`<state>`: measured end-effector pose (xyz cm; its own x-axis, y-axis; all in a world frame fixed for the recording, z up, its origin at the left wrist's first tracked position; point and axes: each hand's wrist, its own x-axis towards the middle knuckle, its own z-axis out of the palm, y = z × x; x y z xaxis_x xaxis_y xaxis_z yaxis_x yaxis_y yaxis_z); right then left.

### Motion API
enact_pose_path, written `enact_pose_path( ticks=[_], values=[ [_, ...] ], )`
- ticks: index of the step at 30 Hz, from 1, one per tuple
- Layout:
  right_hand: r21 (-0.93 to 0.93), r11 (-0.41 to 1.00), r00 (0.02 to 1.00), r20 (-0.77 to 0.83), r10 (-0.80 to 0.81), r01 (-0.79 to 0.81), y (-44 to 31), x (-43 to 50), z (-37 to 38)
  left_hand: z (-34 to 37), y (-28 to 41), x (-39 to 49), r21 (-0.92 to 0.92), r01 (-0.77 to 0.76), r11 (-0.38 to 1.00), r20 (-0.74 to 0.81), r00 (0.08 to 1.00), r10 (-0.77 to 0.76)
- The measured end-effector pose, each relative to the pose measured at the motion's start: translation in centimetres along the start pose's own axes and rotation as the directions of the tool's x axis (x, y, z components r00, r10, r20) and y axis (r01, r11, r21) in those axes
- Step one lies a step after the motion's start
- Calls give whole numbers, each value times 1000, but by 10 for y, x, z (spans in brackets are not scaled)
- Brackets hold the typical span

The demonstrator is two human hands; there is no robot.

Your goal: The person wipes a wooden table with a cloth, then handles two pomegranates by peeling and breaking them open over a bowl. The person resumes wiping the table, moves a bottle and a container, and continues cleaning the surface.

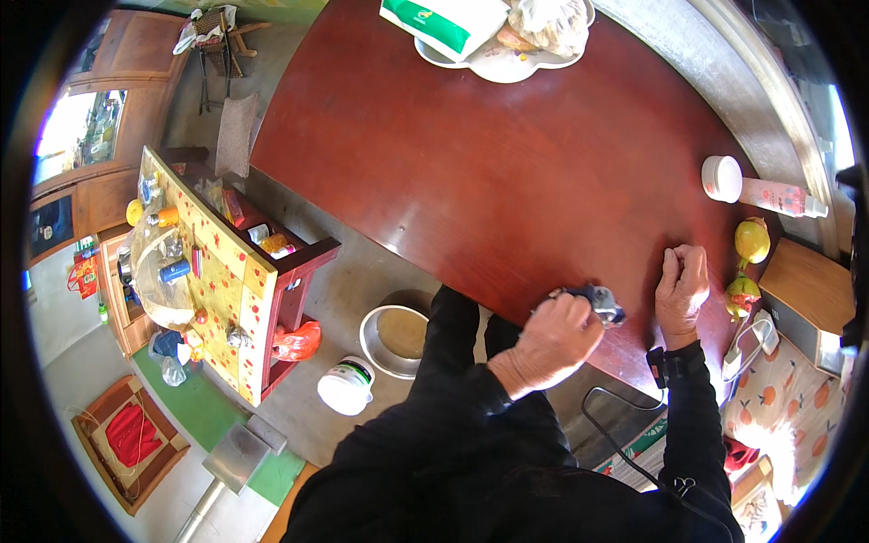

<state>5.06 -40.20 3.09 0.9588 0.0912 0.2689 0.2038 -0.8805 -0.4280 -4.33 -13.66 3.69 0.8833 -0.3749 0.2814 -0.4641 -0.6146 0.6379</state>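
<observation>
A crumpled dark blue and grey cloth (pixel 597 302) lies bunched on the reddish-brown wooden table (pixel 502 170), close to its near edge. My left hand (pixel 557 336) grips it from above, knuckles up, and covers part of it. To the right, my right hand (pixel 682 285) rests at the tabletop with its fingers curled in and the thumb against them; nothing shows in it. A black band sits around that wrist. The two hands are apart.
Two pomegranates (pixel 752 241), a white tub (pixel 722 179) and a pink spray bottle (pixel 781 197) stand along the right side. A white tray (pixel 502 71) with bags is at the far edge. A metal basin (pixel 370 339) and a white bucket (pixel 345 390) are on the floor at left.
</observation>
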Motion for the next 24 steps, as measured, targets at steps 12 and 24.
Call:
enact_pose_path(
  ticks=[12,24],
  values=[
    [-13,999,999,-1,48,-48,-1,0,1,-104,-153,54,205,268,941,-210,952,-225],
    [-35,999,1000,-8,21,-21,-2,1,2,-152,-197,35,268,324,907,-389,898,-206]
  ],
)
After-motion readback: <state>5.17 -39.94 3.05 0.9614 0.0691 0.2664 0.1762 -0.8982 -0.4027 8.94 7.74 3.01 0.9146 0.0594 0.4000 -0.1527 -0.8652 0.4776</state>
